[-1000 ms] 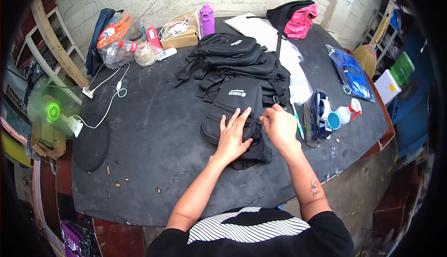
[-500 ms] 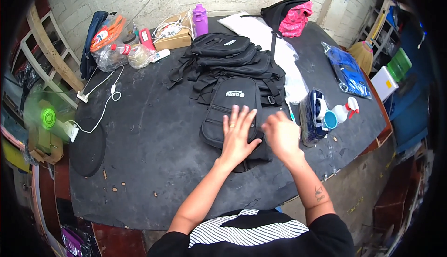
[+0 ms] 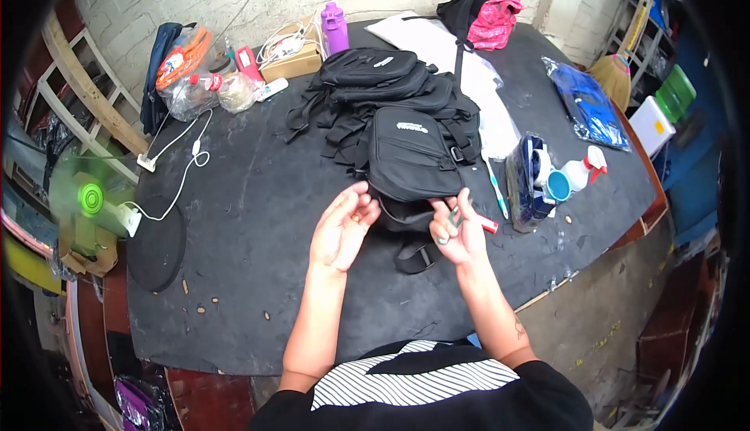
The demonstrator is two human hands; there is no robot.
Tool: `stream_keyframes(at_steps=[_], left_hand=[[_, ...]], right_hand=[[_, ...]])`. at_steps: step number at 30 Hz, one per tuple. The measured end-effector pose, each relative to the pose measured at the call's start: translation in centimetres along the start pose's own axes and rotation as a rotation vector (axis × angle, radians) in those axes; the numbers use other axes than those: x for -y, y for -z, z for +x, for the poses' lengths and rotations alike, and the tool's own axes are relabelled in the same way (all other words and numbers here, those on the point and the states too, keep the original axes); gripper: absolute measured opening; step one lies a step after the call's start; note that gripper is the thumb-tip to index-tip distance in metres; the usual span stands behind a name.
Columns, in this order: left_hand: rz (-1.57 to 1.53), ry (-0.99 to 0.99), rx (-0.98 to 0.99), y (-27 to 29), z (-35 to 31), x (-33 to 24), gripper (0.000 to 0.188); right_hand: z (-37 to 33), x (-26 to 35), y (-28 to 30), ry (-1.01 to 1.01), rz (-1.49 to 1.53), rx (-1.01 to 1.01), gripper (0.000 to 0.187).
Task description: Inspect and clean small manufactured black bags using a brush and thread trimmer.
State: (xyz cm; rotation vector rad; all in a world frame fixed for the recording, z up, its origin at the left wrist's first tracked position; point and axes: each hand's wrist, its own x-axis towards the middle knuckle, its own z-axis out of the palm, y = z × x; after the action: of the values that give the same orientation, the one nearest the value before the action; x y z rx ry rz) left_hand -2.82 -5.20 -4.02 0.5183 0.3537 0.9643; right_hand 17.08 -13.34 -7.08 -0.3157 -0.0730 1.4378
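Observation:
A black bag point(image 3: 408, 159) lies flat on the dark table point(image 3: 258, 220), with a strap and buckle point(image 3: 418, 257) trailing from its near end. My left hand point(image 3: 342, 232) hovers just in front of the bag's near left corner, palm up, fingers apart and holding nothing. My right hand point(image 3: 459, 236) is raised at the bag's near right corner, its fingers closed on a small green tool point(image 3: 454, 217). A small red and white object point(image 3: 488, 225) sits right beside that hand. Behind the bag is a pile of more black bags point(image 3: 379, 79).
A purple bottle point(image 3: 335, 28), a cardboard box point(image 3: 294, 54) and bagged clutter point(image 3: 195, 79) line the far edge. White sheets point(image 3: 488, 110), a blue cup point(image 3: 558, 185), a spray bottle point(image 3: 586, 171) and a blue packet point(image 3: 586, 107) lie to the right. A green fan point(image 3: 90, 196) and white cable point(image 3: 183, 167) are at the left.
Both hands have lifted off the black bag, where they lay flat, and drawn back toward me. The left palm has turned up; the right hand now grips a small green tool.

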Motion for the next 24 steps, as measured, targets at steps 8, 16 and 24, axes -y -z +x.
stream_keyframes(at_steps=[8, 16, 24], left_hand=[[-0.434, 0.407, -0.045, -4.9, -0.9, 2.7, 0.068], [0.152, -0.254, 0.064, -2.9, 0.1, 3.3, 0.032], [-0.336, -0.255, 0.267, 2.1, 0.7, 4.7, 0.040]], right_hand=[[-1.1, -0.5, -2.2, 0.094, -0.365, -0.028, 0.022], [0.2, 2.0, -2.8, 0.009, 0.154, -0.337, 0.023], [0.2, -5.3, -5.2, -0.063, -0.601, -0.290, 0.030]])
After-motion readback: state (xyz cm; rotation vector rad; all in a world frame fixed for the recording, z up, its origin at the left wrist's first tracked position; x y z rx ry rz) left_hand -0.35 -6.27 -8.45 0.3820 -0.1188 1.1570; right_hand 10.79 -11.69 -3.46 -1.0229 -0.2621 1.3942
